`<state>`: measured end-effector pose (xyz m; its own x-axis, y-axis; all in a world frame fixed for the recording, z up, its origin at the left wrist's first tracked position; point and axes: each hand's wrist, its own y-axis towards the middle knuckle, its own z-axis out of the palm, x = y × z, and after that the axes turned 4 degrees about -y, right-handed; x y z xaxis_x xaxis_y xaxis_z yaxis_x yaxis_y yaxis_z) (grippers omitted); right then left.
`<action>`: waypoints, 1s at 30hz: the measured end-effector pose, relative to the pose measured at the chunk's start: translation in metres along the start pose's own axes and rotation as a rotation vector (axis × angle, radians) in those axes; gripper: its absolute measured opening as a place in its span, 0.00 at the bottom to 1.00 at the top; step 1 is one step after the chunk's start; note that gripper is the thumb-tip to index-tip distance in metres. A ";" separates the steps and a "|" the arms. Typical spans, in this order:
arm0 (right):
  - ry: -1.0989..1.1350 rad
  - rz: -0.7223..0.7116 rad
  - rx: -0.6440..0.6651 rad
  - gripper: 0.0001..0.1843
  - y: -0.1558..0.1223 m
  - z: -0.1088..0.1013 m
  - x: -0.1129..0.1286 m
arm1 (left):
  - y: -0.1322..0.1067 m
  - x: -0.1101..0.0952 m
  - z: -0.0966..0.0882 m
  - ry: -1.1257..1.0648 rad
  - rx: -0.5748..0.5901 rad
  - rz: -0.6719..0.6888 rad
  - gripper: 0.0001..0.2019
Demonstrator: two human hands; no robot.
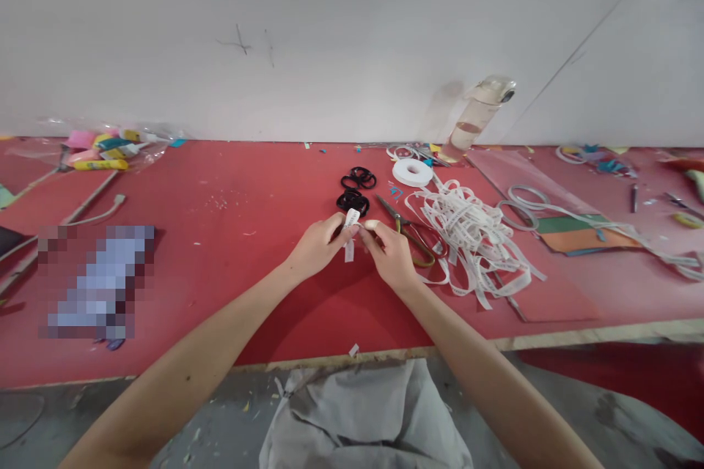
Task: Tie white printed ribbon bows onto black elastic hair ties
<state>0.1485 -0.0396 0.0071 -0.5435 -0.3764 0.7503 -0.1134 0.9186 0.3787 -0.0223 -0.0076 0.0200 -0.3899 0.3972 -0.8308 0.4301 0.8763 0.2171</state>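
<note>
My left hand (317,245) and my right hand (388,253) meet above the red table (231,286), both pinching one short strip of white printed ribbon (350,229) between fingertips. The strip's lower end hangs down between the hands. Just beyond the hands lie two small piles of black elastic rings (353,200). A pair of scissors (410,232) lies right of my right hand, partly under a tangled heap of white printed ribbon (473,238).
A roll of white tape (412,172) and a clear bottle (477,117) stand at the back near the white wall. Coloured sheets (577,234) and rings lie to the right; a clear bag of coloured items (104,148) sits far left. The table's front edge runs near me.
</note>
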 end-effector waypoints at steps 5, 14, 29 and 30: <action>0.003 -0.029 0.122 0.14 -0.002 0.000 0.002 | 0.000 0.003 0.001 0.079 -0.086 0.026 0.15; 0.040 -0.051 0.142 0.15 0.000 -0.002 0.006 | 0.003 0.009 0.004 0.181 -0.169 0.056 0.17; 0.035 -0.077 0.105 0.16 -0.001 -0.004 0.010 | 0.008 0.007 0.000 0.007 -0.101 -0.018 0.16; 0.030 -0.081 0.103 0.16 -0.001 -0.004 0.009 | 0.008 0.007 0.000 -0.007 -0.099 -0.023 0.16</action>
<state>0.1464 -0.0441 0.0157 -0.5041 -0.4520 0.7360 -0.2412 0.8919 0.3826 -0.0217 0.0025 0.0162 -0.3929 0.3747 -0.8398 0.3382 0.9081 0.2470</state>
